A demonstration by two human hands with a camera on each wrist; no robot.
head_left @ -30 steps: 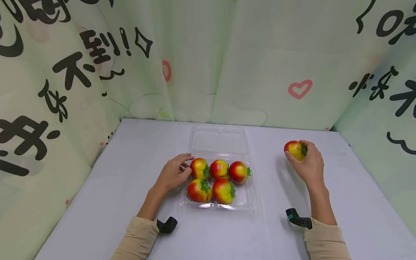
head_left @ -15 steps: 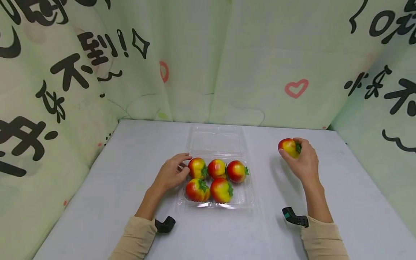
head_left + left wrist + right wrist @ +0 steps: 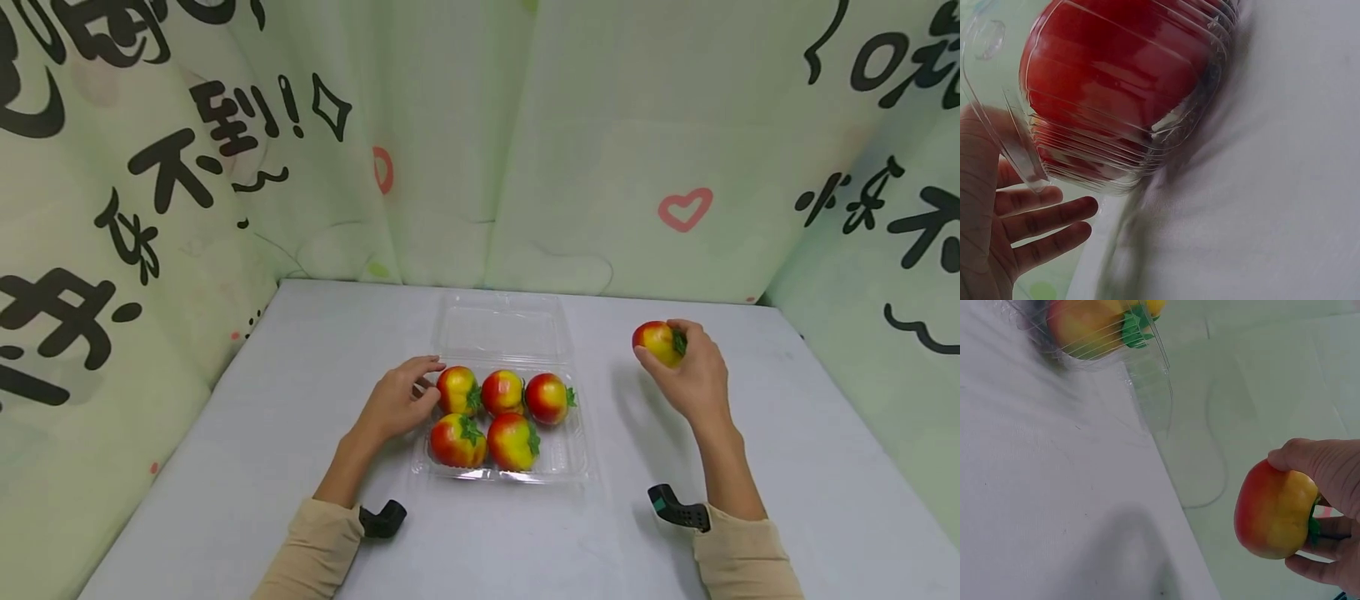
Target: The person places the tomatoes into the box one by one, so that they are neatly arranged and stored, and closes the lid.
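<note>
A clear plastic box (image 3: 558, 467) holds several red-and-yellow persimmons (image 3: 513, 442) with green calyxes, in two rows; its lid (image 3: 501, 325) lies folded back behind it. My right hand (image 3: 699, 379) grips another persimmon (image 3: 658, 343) in the air to the right of the box. In the right wrist view, the thumb presses one side of that persimmon (image 3: 1272, 512), and the fingers reach round by its calyx. At the box's left rim rests my left hand (image 3: 401, 400). Its fingers (image 3: 1050, 222) extend loosely beside the rim in the left wrist view, with nothing gripped in them.
The box stands mid-table on a white tabletop (image 3: 300, 433). Pale green curtains (image 3: 600, 125) with black lettering and pink hearts enclose the table's back and sides. Both wrists wear black camera mounts (image 3: 382, 519).
My right hand has moved slightly left toward the box with the persimmon in its grip. The left hand stays at the box's left rim.
</note>
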